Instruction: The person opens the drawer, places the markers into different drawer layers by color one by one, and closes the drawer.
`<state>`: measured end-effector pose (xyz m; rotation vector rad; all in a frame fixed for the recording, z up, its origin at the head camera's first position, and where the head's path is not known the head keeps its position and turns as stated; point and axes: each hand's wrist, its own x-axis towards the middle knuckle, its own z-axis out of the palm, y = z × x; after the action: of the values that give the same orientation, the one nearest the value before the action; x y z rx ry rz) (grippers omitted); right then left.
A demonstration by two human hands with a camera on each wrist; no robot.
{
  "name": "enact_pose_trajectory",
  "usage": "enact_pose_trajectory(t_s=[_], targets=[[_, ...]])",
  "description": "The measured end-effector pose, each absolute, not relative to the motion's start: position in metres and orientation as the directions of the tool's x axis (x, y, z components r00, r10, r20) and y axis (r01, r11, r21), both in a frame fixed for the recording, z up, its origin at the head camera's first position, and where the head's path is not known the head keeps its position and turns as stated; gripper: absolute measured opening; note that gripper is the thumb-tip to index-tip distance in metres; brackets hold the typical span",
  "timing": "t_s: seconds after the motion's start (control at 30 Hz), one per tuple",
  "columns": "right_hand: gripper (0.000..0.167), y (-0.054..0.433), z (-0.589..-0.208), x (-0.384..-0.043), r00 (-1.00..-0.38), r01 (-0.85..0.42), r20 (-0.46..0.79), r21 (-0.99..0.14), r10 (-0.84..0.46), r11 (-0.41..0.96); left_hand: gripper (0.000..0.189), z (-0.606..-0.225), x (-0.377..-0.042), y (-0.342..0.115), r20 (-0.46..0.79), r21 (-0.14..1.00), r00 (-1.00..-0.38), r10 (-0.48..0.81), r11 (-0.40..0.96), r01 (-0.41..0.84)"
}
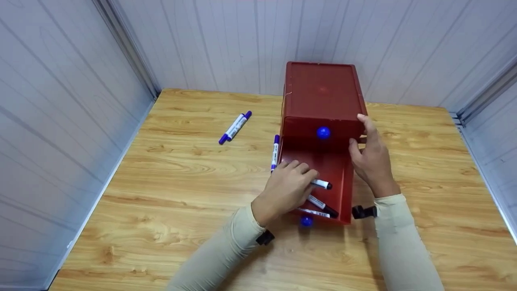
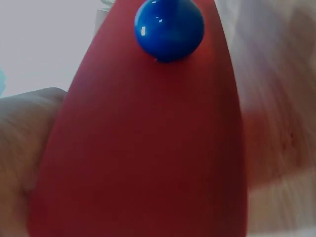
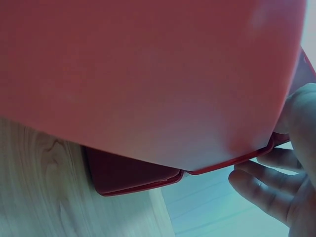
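Marker [image 1: 322, 184], white with a black end: over the pulled-out red drawer [image 1: 346, 194], jutting from under my left hand [image 1: 288, 186]. Nearest me, the lower blue knob [image 1: 306, 221] sits on the drawer's front. Just behind that front, a black-capped marker [image 1: 316, 201] lies slantwise inside, a second white-bodied marker [image 1: 315, 212] beside it. My left fingers are curled and, as far as the covered grip lets me judge, grasp the first marker. My right hand [image 1: 373, 161] is unclenched, fingers nearly straight, thumb and forefinger touching the front right edge of the red cabinet [image 1: 323, 89]. Left of the drawer, a purple-ended marker [image 1: 275, 152] lies close alongside on the wooden table [image 1: 173, 182]. The upper blue knob [image 1: 323, 132] marks the cabinet's front. Farther left, two purple-ended markers [image 1: 235, 127] lie side by side, touching. Behind: pale wall [image 1: 226, 48].
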<state>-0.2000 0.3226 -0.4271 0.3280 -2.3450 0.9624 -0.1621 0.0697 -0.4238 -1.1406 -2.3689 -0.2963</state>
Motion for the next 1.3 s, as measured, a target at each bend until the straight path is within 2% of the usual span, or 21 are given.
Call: enact_pose_trajectory(t_s=[0.33, 0.63, 0.8, 0.97, 1.1, 1.3], targets=[[0.062, 0.322, -0.428, -0.200, -0.791, -0.433, 0.611, -0.542, -0.016, 0.720, 0.014, -0.426, -0.163, 0.066, 0.497, 0.025, -0.553, 0.669, 0.626, 0.780], [0.063, 0.323, -0.429, -0.201, -0.780, -0.441, 0.625, -0.534, -0.014, 0.721, 0.015, -0.424, -0.165, 0.066, 0.462, 0.044, -0.603, 0.650, 0.663, 0.748], [0.063, 0.322, -0.429, -0.201, -0.787, -0.422, 0.616, -0.546, 0.006, 0.724, 0.014, -0.421, -0.164, 0.063, 0.441, 0.092, -0.621, 0.648, 0.656, 0.749], [0.063, 0.322, -0.429, -0.201, -0.800, -0.405, 0.600, -0.551, 0.010, 0.730, 0.024, -0.417, -0.159, 0.058, 0.286, 0.154, -0.607, 0.741, 0.590, 0.793], [0.063, 0.322, -0.430, -0.201, -0.798, -0.411, 0.603, -0.550, 0.005, 0.727, 0.037, -0.414, -0.153, 0.057, 0.111, 0.220, -0.564, 0.818, 0.533, 0.817], [0.063, 0.322, -0.429, -0.200, -0.803, -0.407, 0.596, -0.547, -0.001, 0.731, 0.045, -0.407, -0.150, 0.055, -0.059, 0.271, -0.533, 0.844, 0.527, 0.805]])
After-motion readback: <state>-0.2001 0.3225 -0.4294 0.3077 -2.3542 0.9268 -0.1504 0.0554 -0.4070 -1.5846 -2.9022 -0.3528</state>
